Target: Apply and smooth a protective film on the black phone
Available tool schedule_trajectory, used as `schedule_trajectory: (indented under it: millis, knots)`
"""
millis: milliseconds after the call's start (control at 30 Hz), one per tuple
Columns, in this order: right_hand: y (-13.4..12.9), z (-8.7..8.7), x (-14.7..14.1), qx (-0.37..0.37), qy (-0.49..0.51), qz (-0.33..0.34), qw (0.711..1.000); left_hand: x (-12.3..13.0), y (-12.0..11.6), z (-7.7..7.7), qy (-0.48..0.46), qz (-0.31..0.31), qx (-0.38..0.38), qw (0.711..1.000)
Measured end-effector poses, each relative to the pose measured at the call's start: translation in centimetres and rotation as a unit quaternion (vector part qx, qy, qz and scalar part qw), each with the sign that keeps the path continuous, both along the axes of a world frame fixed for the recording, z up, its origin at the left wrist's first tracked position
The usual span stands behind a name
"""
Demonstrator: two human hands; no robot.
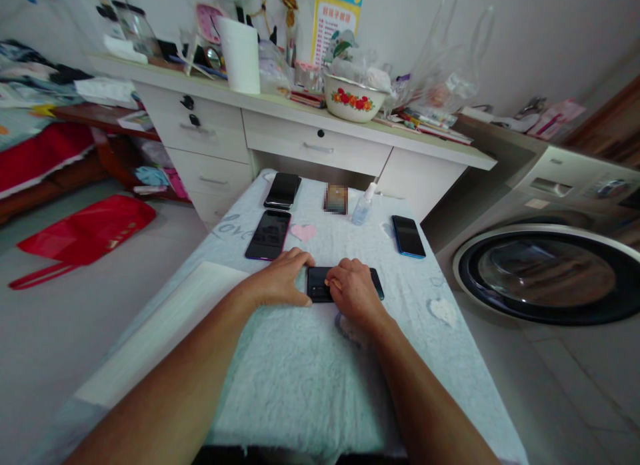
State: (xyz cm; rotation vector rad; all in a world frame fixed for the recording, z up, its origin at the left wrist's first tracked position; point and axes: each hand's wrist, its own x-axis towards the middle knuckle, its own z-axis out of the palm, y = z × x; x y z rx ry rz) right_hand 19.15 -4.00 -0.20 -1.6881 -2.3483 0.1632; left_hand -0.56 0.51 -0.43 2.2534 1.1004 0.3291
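Bracing black phone (319,292) between wide-spread thumb and fingers of left hand (283,278); touching it with right hand (354,290) bunched narrow, contents impossible to tell; needs keeping steady.

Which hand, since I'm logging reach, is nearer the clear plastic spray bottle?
Right hand: it is in front of the bottle, on the rectangular black phone; the left hand is farther left, at that phone's left end.
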Motion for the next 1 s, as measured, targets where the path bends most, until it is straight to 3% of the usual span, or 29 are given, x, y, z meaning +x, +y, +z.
schedule_trajectory:
  millis: [700, 1000]
  knots:
    - [0.2, -0.2, -2.0, 0.003, 0.017, 0.056, 0.998, 0.1, 0.1, -0.5, -0.012, 0.004, 0.01, 1.0]
    - [0.3, 0.2, -1.9, 0.006, 0.006, 0.019, 1.0, 0.1, 0.1, -0.3, -0.008, 0.004, 0.006, 1.0]
